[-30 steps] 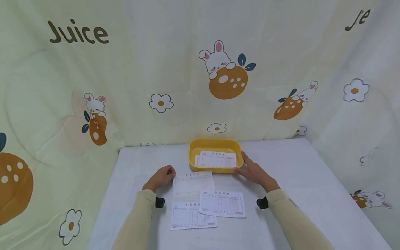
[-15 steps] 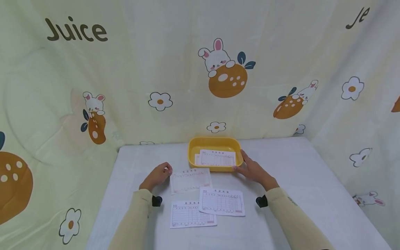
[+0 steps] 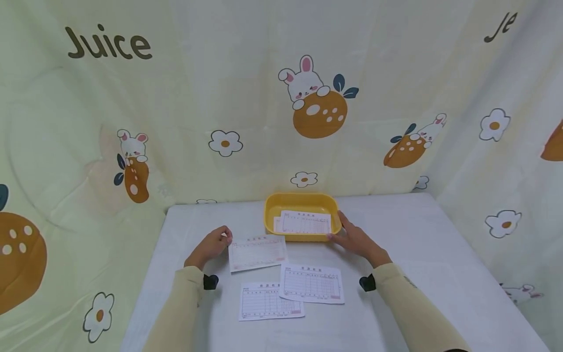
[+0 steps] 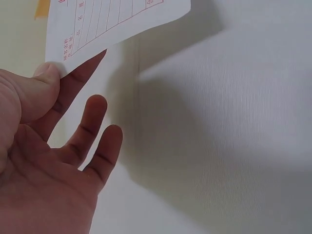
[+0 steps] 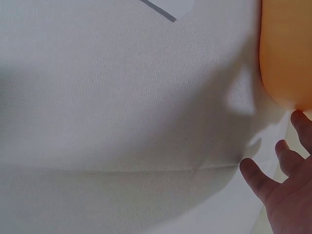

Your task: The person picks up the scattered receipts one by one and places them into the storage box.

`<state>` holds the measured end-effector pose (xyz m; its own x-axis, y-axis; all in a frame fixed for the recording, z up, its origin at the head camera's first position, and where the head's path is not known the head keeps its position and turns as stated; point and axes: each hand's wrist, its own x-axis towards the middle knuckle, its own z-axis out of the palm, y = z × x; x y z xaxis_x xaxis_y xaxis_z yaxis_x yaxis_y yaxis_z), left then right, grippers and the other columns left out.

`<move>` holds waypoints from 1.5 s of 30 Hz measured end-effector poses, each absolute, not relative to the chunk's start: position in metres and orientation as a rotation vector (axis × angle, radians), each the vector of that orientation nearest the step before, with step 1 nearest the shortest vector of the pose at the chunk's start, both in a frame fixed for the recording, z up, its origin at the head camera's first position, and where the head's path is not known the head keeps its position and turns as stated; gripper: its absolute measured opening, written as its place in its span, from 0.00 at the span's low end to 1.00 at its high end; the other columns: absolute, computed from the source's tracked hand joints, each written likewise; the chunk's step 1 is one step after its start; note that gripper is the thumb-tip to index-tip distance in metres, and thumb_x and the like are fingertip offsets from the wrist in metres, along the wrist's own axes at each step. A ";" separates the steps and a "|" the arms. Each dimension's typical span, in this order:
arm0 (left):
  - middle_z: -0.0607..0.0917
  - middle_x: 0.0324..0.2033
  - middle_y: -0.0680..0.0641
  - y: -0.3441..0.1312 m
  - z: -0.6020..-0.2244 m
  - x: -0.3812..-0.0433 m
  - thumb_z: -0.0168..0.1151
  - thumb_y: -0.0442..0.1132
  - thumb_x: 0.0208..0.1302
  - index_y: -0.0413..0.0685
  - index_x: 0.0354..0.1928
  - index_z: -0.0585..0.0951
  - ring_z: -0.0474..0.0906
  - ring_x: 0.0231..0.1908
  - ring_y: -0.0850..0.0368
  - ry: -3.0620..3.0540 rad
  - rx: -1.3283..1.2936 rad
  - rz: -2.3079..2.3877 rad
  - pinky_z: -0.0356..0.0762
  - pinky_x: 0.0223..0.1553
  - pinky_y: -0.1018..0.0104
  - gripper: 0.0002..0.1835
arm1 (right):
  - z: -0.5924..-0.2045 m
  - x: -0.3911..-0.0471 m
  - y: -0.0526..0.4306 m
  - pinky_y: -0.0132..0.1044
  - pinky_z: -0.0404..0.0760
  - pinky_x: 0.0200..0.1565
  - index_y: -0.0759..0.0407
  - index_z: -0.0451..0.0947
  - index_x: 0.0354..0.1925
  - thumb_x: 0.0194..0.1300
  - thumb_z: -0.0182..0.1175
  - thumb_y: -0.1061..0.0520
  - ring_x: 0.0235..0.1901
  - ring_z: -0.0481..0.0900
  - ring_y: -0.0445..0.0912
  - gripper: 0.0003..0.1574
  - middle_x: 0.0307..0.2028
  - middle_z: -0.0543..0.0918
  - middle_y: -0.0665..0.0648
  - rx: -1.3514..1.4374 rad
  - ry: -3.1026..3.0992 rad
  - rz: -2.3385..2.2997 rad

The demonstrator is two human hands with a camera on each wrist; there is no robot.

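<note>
My left hand (image 3: pixel 211 244) pinches the left corner of a thin receipt form (image 3: pixel 257 253) between thumb and forefinger. In the left wrist view the form (image 4: pixel 109 27) has red print and is lifted off the cloth, the other fingers spread below it. My right hand (image 3: pixel 358 243) holds the right front corner of a yellow plastic tray (image 3: pixel 303 238), thumb at the front wall and fingers along the right side. In the right wrist view, several spread fingers (image 5: pixel 257 176) show beside the tray (image 5: pixel 285 53). Inside the tray lie a receipt form (image 3: pixel 305 223) and another mostly hidden beneath it.
Two receipt forms lie on the white table (image 3: pixel 396 234) nearer me: the right form (image 3: pixel 312 284) overlaps the left form (image 3: pixel 264 303). A printed curtain (image 3: pixel 255 98) hangs behind the table and on both sides.
My left hand has moved left, drawing the receipt form away from in front of the tray. The right hand and the tray have stayed in place.
</note>
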<state>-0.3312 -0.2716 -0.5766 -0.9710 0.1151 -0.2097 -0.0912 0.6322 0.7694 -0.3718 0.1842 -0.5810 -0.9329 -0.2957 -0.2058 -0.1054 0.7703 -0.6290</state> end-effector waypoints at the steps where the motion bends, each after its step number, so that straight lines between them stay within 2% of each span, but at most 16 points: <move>1: 0.74 0.29 0.48 -0.274 -0.576 -0.330 0.56 0.32 0.81 0.40 0.46 0.75 0.70 0.31 0.54 2.616 0.023 1.254 0.67 0.34 0.62 0.02 | -0.581 -0.372 0.184 0.71 0.55 0.73 0.60 0.32 0.86 0.76 0.62 0.32 0.78 0.51 0.74 0.68 0.82 0.49 0.75 -0.313 2.671 -0.921; 7: 0.73 0.28 0.48 -0.291 -0.572 -0.322 0.55 0.32 0.81 0.39 0.47 0.74 0.68 0.31 0.53 2.603 -0.014 1.256 0.66 0.34 0.61 0.02 | -0.580 -0.371 0.184 0.72 0.56 0.72 0.60 0.32 0.86 0.75 0.62 0.30 0.78 0.52 0.75 0.69 0.81 0.50 0.76 -0.304 2.665 -0.928; 14: 0.75 0.33 0.46 -0.310 -0.569 -0.314 0.55 0.34 0.82 0.41 0.47 0.74 0.70 0.35 0.51 2.597 -0.084 1.241 0.66 0.37 0.59 0.03 | -0.582 -0.372 0.185 0.72 0.56 0.72 0.59 0.32 0.86 0.74 0.62 0.29 0.78 0.52 0.75 0.70 0.82 0.49 0.75 -0.299 2.666 -0.926; 24: 0.76 0.34 0.44 -0.331 -0.559 -0.311 0.54 0.31 0.81 0.38 0.46 0.74 0.70 0.36 0.49 2.623 -0.017 1.287 0.66 0.37 0.58 0.02 | -0.583 -0.372 0.184 0.70 0.55 0.73 0.60 0.32 0.86 0.75 0.62 0.30 0.78 0.52 0.74 0.69 0.81 0.49 0.75 -0.310 2.674 -0.927; 32: 0.78 0.37 0.42 -0.331 -0.555 -0.313 0.54 0.30 0.81 0.37 0.47 0.74 0.71 0.38 0.45 2.603 -0.024 1.314 0.66 0.38 0.57 0.02 | -0.581 -0.370 0.184 0.70 0.55 0.74 0.59 0.31 0.86 0.75 0.62 0.30 0.79 0.51 0.74 0.69 0.82 0.49 0.75 -0.295 2.663 -0.923; 39: 0.79 0.36 0.42 -0.324 -0.548 -0.320 0.53 0.30 0.81 0.37 0.48 0.73 0.72 0.39 0.46 2.611 0.001 1.319 0.65 0.39 0.57 0.02 | -0.580 -0.368 0.186 0.71 0.54 0.73 0.57 0.31 0.87 0.74 0.62 0.29 0.79 0.50 0.73 0.70 0.82 0.48 0.73 -0.270 2.653 -0.942; 45: 0.82 0.42 0.39 -0.313 -0.535 -0.333 0.53 0.31 0.81 0.39 0.48 0.73 0.74 0.44 0.42 2.629 0.008 1.330 0.66 0.42 0.56 0.02 | -0.583 -0.367 0.185 0.71 0.54 0.73 0.56 0.30 0.87 0.74 0.62 0.29 0.79 0.50 0.73 0.70 0.83 0.47 0.72 -0.262 2.652 -0.942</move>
